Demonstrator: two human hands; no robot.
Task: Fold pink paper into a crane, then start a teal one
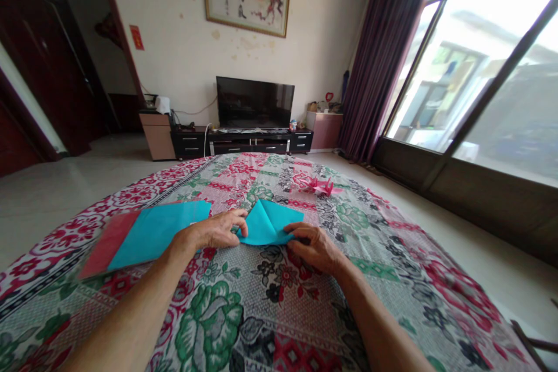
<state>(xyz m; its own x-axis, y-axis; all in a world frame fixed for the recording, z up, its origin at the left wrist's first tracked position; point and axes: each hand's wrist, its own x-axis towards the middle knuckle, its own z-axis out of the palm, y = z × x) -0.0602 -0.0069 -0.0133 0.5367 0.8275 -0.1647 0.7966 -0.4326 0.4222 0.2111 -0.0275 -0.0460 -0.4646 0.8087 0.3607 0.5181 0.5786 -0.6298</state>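
Note:
A folded sheet of blue origami paper (pixel 271 222) lies on the patterned tablecloth in front of me, creased down its middle. My left hand (pixel 224 228) pinches its left corner, fingers bent against the edge. At the right corner, my right hand (pixel 311 245) grips the paper between thumb and curled fingers. Just left of my left hand is a clear packet of blue and red paper sheets (pixel 161 232). Beyond my right hand sit pink folded paper pieces (pixel 323 186) with pointed tips.
The round table wears a floral tablecloth (pixel 209 325). Past its far edge stand a television (pixel 255 103) and a low black cabinet (pixel 250 142). A purple curtain (pixel 370 58) and large windows are on the right. Some chair-like dark bars (pixel 529 340) show at lower right.

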